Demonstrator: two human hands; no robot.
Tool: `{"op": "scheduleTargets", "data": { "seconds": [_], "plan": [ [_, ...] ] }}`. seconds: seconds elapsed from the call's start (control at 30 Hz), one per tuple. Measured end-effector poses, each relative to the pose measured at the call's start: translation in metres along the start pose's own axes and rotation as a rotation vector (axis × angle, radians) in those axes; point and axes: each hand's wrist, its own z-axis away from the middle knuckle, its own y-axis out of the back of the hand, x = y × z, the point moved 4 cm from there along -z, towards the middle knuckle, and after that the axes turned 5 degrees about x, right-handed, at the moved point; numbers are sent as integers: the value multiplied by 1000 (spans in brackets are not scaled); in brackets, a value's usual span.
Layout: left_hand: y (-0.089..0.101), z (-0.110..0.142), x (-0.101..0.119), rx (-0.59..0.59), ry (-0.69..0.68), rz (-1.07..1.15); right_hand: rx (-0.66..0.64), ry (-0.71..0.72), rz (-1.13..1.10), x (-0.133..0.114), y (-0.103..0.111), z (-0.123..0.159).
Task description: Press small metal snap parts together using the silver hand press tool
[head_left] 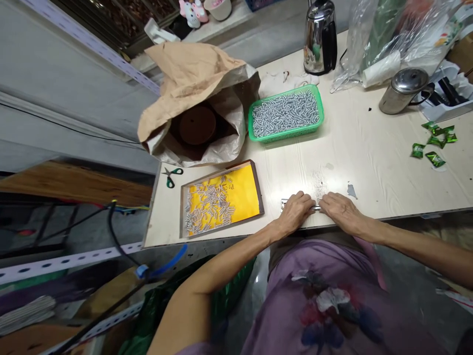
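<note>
Near the front edge of the table, my left hand [296,212] and my right hand [340,212] are side by side with fingers closed round a slim, shiny metal piece [316,208]. It shows in the narrow gap between them, and a flat metal end sticks out left of my left hand. My fingers cover most of it, so its exact kind is unclear. To the left lies a shallow tray [261,203] with a yellow sheet [246,190] and many small silvery spring-like parts [210,204]. Behind it, a green plastic basket [286,134] is filled with similar small parts [286,113].
A large open paper sack [199,64] stands at the back left, beside green-handled scissors [172,175]. A steel kettle [320,42], a lidded metal mug [402,91], clear plastic bags [384,39] and green wrapped sweets [435,159] are toward the back and right.
</note>
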Motion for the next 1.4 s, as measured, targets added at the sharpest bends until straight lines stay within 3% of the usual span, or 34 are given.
{"op": "scheduleTargets", "data": {
  "seconds": [0.1,0.3,0.4,0.5,0.6,0.7,0.8,0.87,0.93,1.0,1.07,1.13,1.23,1.4],
  "plan": [
    [-1,1,0,25,17,-38,5,-32,-5,8,5,-1],
    [-22,26,14,294,-24,-26,-40,-36,-88,41,15,-13],
    [-40,38,27,312,-98,14,-20,-61,-24,58,11,-27],
    [-46,40,34,297,-108,48,36,-92,73,63,11,-50],
    [-42,36,36,307,-78,62,40,-32,132,41,15,-73],
    [-44,41,42,278,-123,90,-57,252,23,-10,10,-84],
    [-48,65,37,266,-163,108,-107,481,-46,-52,-6,-85],
    [-40,88,19,338,-106,61,-85,551,-39,-65,-18,-86],
    [-15,112,-15,482,39,-41,-32,581,-66,-68,-27,-89],
    [22,132,-60,665,328,-163,38,572,-167,-65,-26,-96],
    [57,143,-105,766,585,-229,125,498,-327,-54,-13,-107],
    [80,141,-143,755,768,-234,234,347,-468,-33,9,-124],
    [92,121,-181,624,951,-255,415,77,-479,14,43,-156],
    [91,92,-205,429,1134,-265,584,-124,-306,91,85,-207]
  ]
}}
